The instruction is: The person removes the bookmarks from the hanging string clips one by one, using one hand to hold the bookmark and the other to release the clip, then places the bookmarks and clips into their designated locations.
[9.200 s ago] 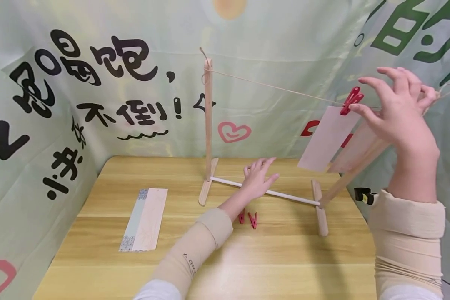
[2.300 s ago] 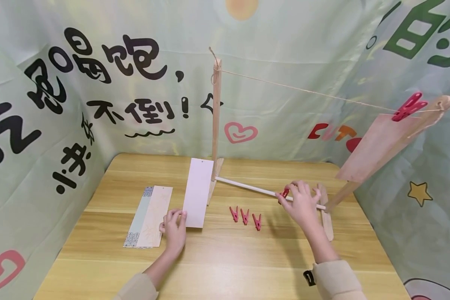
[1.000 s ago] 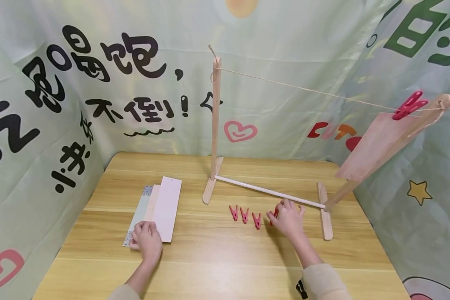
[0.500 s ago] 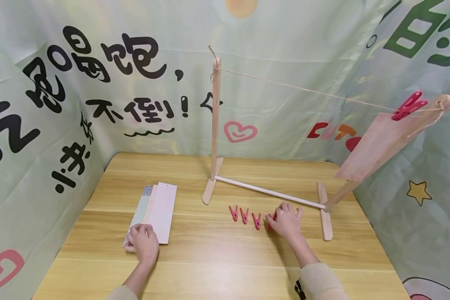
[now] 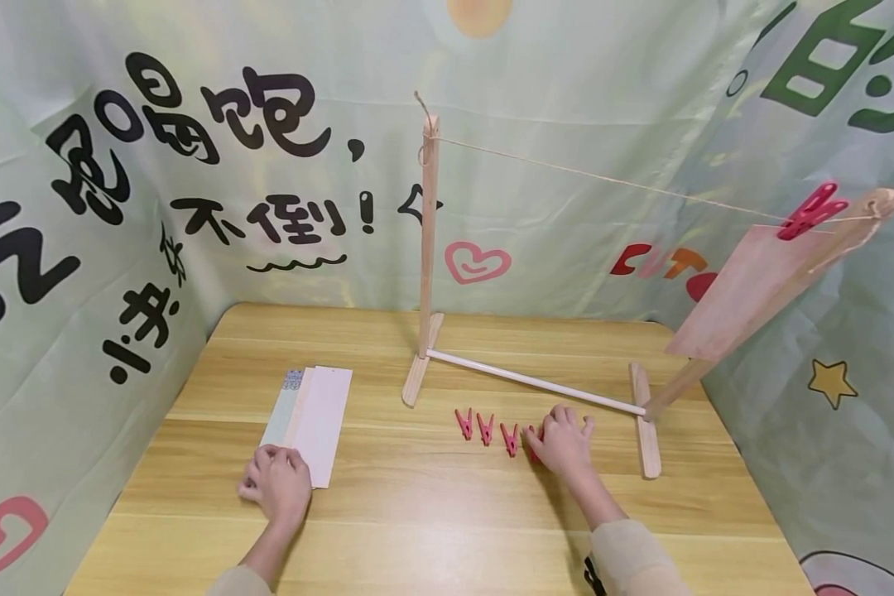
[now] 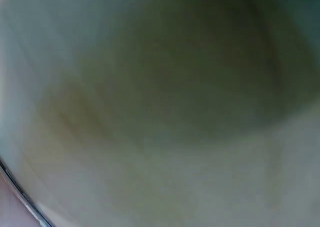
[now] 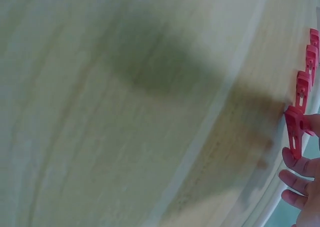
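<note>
At the left of the table, my left hand (image 5: 277, 484) has curled fingers on the lower end of a pale pink paper card (image 5: 324, 426). The card lies over a patterned blue-grey card (image 5: 278, 420) and a peach one, whose lower ends the hand hides. My right hand (image 5: 562, 443) pinches a red clothespin (image 7: 296, 129) between thumb and finger, low at the tabletop. Beside it, three red clothespins (image 5: 486, 428) lie in a row to the left. The left wrist view is mostly blurred table.
A wooden stand with a left post (image 5: 430, 240) and a white crossbar (image 5: 529, 382) stands behind the hands. From its string (image 5: 603, 175), a red clothespin (image 5: 813, 213) hangs a pink card (image 5: 752, 290) by the right post. Printed cloth surrounds the wooden table (image 5: 432, 530).
The card taken off the line moved left and down onto the other cards, under my left hand. My right hand came down beside the clothespin row with the clothespin.
</note>
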`<state>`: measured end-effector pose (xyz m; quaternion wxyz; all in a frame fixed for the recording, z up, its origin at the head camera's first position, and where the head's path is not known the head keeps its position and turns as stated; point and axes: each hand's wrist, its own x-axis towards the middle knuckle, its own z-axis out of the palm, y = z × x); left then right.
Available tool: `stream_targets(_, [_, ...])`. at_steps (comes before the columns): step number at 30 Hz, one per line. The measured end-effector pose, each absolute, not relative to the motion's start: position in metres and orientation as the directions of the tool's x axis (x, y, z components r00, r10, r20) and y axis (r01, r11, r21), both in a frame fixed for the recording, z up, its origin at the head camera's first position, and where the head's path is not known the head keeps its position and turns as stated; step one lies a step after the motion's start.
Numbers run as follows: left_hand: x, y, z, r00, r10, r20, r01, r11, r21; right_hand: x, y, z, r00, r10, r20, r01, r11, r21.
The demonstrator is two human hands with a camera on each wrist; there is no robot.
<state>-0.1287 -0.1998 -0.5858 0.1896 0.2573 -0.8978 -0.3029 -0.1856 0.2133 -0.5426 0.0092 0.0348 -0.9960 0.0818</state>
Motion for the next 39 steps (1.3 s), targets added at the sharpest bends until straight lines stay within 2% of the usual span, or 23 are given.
stream_targets(8, [-0.130, -0.205, -0.588, -0.810, -0.548, 0.210, -0.348, 0.737, 0.579, -0.184, 0.210, -0.548, -0.997, -0.073, 0.037, -0.078, 0.980, -0.182])
stream_targets(14, [-0.131, -0.208, -0.588, -0.820, -0.527, 0.221, -0.336, 0.758, 0.559, -0.185, 0.207, -0.552, -0.998, -0.053, 0.046, -0.059, 0.988, -0.143])
stream_targets(30, [-0.133, -0.217, -0.580, -0.901, -0.385, 0.198, -0.282, 0.869, 0.407, -0.185, 0.201, -0.558, -0.999, -0.017, 0.035, -0.020, 0.996, -0.087])
stream_targets(39, [-0.134, -0.222, -0.579, -0.925, -0.325, 0.194, -0.254, 0.913, 0.319, -0.184, 0.200, -0.558, -1.000, -0.006, 0.024, -0.008, 0.997, -0.075])
